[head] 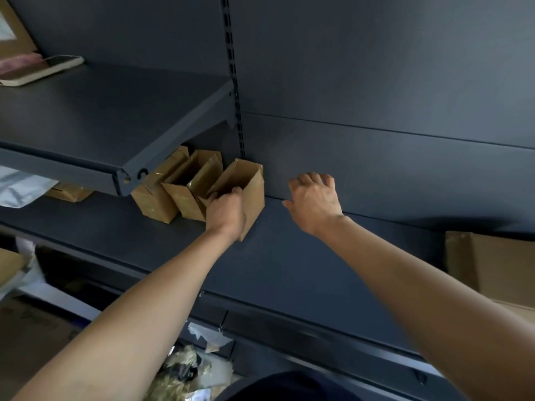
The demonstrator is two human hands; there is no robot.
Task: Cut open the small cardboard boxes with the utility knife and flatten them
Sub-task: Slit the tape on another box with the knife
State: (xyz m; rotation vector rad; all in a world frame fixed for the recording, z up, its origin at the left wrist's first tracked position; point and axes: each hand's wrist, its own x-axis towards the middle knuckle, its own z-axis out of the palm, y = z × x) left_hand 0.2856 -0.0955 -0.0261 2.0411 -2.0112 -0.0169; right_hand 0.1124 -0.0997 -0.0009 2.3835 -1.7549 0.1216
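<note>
Three small brown cardboard boxes stand in a row on the dark shelf (289,256), against its back panel. My left hand (225,211) grips the near edge of the rightmost box (253,192), fingers curled over its open top. The middle box (191,189) and the left box (156,201) lean beside it, partly under the upper shelf. My right hand (314,198) hovers just right of the gripped box, fingers loosely curled, holding nothing. No utility knife is visible.
An upper shelf (101,117) juts out at the left, with a notebook (37,72) on it. A large cardboard box (492,261) sits at the right end of the shelf. Plastic bags and packing filler (185,371) lie below.
</note>
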